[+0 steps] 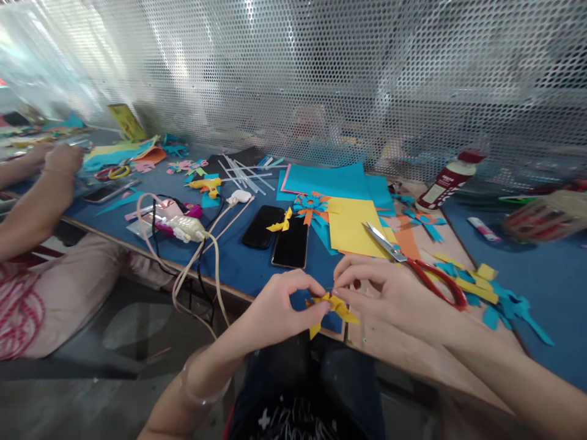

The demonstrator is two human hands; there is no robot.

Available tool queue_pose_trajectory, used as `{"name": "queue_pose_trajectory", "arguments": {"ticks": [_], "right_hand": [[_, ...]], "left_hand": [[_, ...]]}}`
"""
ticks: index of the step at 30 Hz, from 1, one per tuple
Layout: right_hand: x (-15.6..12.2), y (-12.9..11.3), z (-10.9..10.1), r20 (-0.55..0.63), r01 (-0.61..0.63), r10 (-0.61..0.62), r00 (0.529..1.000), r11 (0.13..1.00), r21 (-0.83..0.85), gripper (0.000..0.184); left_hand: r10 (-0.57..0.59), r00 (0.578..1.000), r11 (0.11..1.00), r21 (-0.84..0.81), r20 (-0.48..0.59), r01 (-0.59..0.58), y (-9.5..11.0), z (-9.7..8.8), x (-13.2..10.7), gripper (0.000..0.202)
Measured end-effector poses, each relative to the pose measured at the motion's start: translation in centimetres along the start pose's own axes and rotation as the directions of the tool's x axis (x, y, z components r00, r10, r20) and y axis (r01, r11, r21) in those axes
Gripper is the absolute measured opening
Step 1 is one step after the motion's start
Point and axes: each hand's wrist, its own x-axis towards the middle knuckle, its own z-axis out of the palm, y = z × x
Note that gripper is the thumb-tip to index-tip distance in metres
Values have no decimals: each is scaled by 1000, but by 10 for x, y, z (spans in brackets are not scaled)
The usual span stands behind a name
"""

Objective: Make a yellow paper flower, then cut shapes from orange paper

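My left hand [287, 305] and my right hand [385, 290] meet at the near edge of the table, both pinching a small folded yellow paper piece [337, 308]. The fingers of each hand are closed on it, thumbs and forefingers pressed together. Red-handled scissors [413, 260] lie just behind my right hand, blades resting on a yellow sheet [351, 226]. A blue and orange paper flower [312, 205] sits beyond that sheet's left corner.
Two black phones [277, 235] lie on the blue table cover [238, 256], a yellow paper bit on them. Glue guns with cords [183, 226] lie left. A glue bottle [447, 177], blue sheets [330, 180] and paper scraps [499, 299] spread right. Another person's arm [36, 195] rests far left.
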Motion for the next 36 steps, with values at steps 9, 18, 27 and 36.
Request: {"name": "queue_pose_trajectory", "arguments": {"ticks": [9, 18, 27, 36], "right_hand": [[-2, -4, 5, -30, -2, 1, 1000, 1000, -24, 17], [-7, 2, 17, -98, 23, -29, 995, 998, -64, 16], [-9, 10, 10, -83, -132, 131, 988, 991, -12, 29], [-15, 9, 16, -117, -84, 71, 991, 990, -111, 20]], "left_hand": [[23, 999, 999, 25, 46, -24, 0, -1, -1, 9], [-52, 998, 998, 25, 33, 51, -3, 0, -2, 7], [-114, 990, 993, -32, -85, 111, -5, -3, 1, 16], [-121, 986, 992, -32, -117, 118, -5, -1, 3, 15]]}}
